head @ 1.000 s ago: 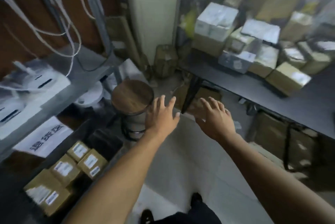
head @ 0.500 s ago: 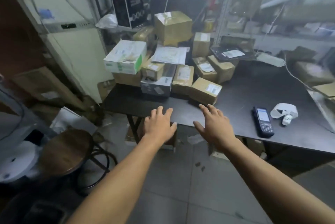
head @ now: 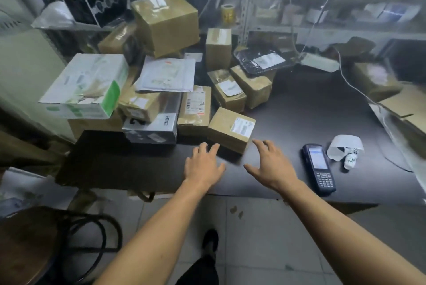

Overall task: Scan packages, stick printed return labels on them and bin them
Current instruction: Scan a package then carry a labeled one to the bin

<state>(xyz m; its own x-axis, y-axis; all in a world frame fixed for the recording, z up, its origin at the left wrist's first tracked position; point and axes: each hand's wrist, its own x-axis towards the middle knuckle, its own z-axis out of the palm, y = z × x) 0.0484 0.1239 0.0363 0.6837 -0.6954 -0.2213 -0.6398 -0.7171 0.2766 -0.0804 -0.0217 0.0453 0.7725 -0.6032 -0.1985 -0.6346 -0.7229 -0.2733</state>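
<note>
A pile of packages covers the back left of the black table (head: 299,118). Nearest me is a small brown box (head: 228,129) with a white label on its top. My left hand (head: 204,166) hovers just in front of its left corner, fingers spread and empty. My right hand (head: 270,166) reaches beside the box's right corner, fingers spread, holding nothing. A black handheld scanner (head: 319,168) lies on the table to the right of my right hand. A curled strip of white labels (head: 344,147) lies beyond it.
Stacked behind the near box are a labelled flat carton (head: 194,109), a grey box (head: 151,129), a white and green carton (head: 86,86) and a large brown box (head: 167,23). A round stool (head: 30,245) stands at the lower left. An open carton (head: 408,109) sits at the right edge.
My view swung from the shelf and stool on the left to the black table. Both hands moved forward over the table edge, up to the small brown box.
</note>
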